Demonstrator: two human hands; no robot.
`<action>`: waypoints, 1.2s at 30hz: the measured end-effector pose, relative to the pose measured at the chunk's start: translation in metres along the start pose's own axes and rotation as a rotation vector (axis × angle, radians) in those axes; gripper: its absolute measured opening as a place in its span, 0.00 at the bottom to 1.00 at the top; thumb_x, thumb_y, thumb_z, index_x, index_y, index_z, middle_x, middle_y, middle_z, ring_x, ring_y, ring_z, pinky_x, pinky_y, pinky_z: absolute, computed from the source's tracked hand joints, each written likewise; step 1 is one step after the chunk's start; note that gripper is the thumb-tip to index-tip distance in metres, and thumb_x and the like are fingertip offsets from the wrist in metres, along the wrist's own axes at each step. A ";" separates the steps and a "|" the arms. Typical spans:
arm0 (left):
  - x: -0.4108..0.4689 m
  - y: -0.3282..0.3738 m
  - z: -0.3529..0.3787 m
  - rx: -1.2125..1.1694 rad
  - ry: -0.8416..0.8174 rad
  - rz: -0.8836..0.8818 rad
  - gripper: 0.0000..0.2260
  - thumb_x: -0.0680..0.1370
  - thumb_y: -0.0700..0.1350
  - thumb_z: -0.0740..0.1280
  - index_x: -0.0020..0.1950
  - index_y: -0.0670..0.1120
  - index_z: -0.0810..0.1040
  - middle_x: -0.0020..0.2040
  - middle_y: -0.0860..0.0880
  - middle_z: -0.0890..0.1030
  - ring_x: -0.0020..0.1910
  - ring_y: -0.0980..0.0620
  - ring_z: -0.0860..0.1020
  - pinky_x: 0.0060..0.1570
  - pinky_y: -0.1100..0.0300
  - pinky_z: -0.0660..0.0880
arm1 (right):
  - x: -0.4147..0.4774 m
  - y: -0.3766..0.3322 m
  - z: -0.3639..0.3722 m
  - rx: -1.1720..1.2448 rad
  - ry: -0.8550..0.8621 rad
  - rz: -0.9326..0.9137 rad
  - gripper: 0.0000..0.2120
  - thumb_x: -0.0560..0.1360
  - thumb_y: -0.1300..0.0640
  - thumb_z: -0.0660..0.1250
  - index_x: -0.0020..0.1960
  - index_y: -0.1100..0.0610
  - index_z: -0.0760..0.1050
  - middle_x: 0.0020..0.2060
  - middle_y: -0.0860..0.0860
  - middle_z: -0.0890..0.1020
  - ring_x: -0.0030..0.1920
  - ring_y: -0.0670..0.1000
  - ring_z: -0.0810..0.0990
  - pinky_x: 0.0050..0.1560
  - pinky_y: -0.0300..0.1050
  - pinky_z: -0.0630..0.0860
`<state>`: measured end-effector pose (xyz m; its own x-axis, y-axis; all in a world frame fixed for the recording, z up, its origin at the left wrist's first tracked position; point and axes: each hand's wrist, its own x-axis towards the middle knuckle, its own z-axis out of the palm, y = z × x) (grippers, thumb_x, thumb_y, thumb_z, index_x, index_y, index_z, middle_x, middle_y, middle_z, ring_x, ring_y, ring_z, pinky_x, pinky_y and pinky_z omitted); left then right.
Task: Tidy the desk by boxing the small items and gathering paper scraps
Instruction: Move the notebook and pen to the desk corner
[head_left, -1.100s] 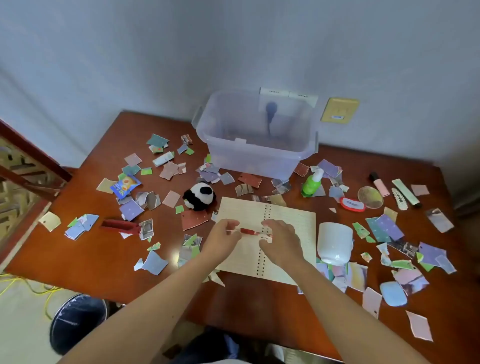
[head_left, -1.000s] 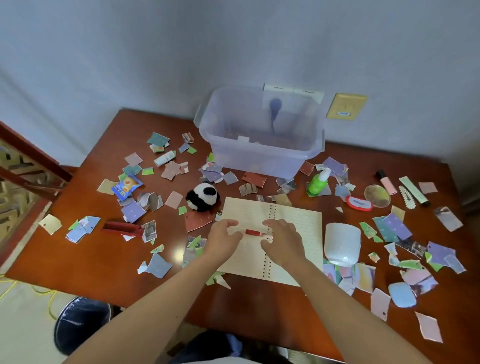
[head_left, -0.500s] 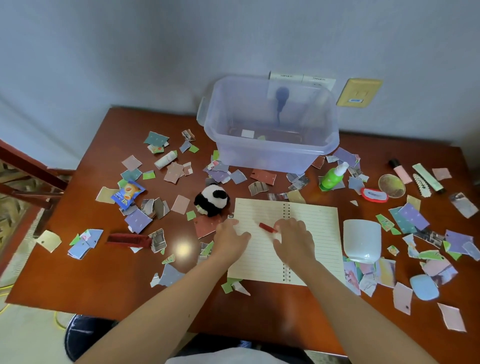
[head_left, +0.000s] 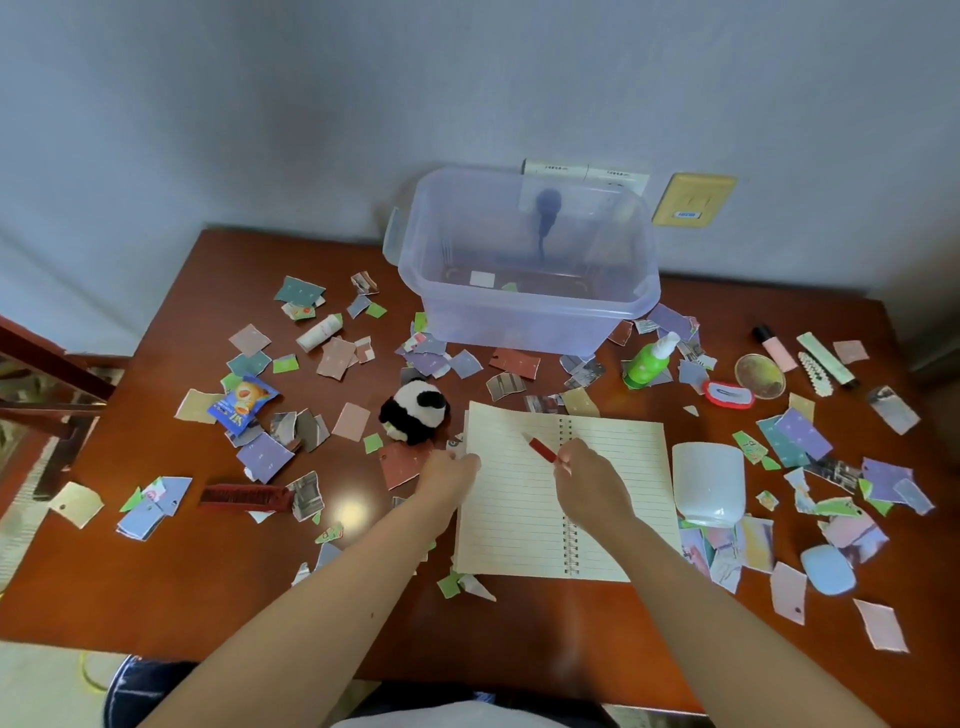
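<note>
Honestly, this tidy-up has barely started. The whole desk (head_left: 156, 587) is a mess, with bits spread from one end to the other. The clear plastic bin (head_left: 524, 322) sits at the back against the wall, and all I can make out inside is a couple of scraps on the bottom, so basically nothing is boxed yet.

The open notebook (head_left: 519, 519) lies right in front of the person, near the front edge. The left hand (head_left: 447, 475) is at its left edge, on the page border. I can't tell if it's pinching the page or just resting there.

The white cup (head_left: 709, 483) stands just right of the notebook. The panda plush (head_left: 413, 410) is off its top left corner. The green spray bottle (head_left: 647, 361) is by the bin's right front corner. The snack packet (head_left: 241, 402) and red brush (head_left: 244, 496) are further left, and the round mirror (head_left: 759, 375) is over on the right. All of them are out on the desk.

The right hand (head_left: 587, 480) has its fingers pinched round the red pen (head_left: 540, 448), low over the notebook's spine, tip pointing up and left. My guess is the pen goes in the bin first.

The paper scraps (head_left: 265, 457) are everywhere, not gathered at all. That's most of the job still to go.
</note>
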<state>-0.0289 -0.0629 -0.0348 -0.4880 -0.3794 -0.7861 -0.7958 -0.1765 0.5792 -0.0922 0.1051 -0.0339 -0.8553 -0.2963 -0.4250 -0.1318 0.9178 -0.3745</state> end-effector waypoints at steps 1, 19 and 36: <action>0.003 0.000 -0.001 -0.001 0.011 -0.021 0.04 0.80 0.41 0.61 0.46 0.41 0.72 0.36 0.48 0.68 0.31 0.54 0.65 0.29 0.61 0.60 | 0.000 0.001 -0.001 0.008 -0.009 0.003 0.05 0.82 0.55 0.57 0.55 0.54 0.69 0.59 0.54 0.79 0.47 0.53 0.79 0.47 0.48 0.81; -0.029 0.010 0.022 0.046 0.018 0.182 0.14 0.72 0.55 0.67 0.42 0.44 0.74 0.44 0.47 0.79 0.43 0.49 0.78 0.45 0.54 0.73 | -0.004 0.017 -0.028 0.302 -0.212 0.067 0.04 0.82 0.56 0.55 0.54 0.55 0.68 0.49 0.52 0.77 0.41 0.51 0.76 0.42 0.46 0.73; -0.063 0.030 0.128 0.150 -0.104 0.220 0.11 0.78 0.44 0.61 0.58 0.42 0.75 0.57 0.43 0.76 0.50 0.46 0.75 0.44 0.59 0.68 | -0.015 0.079 -0.083 0.633 0.069 0.171 0.10 0.77 0.52 0.64 0.45 0.59 0.71 0.36 0.52 0.75 0.42 0.56 0.75 0.36 0.41 0.66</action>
<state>-0.0677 0.0718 0.0046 -0.6825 -0.2971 -0.6678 -0.7074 0.0389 0.7057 -0.1316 0.2038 0.0114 -0.8711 -0.1233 -0.4755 0.3107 0.6115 -0.7277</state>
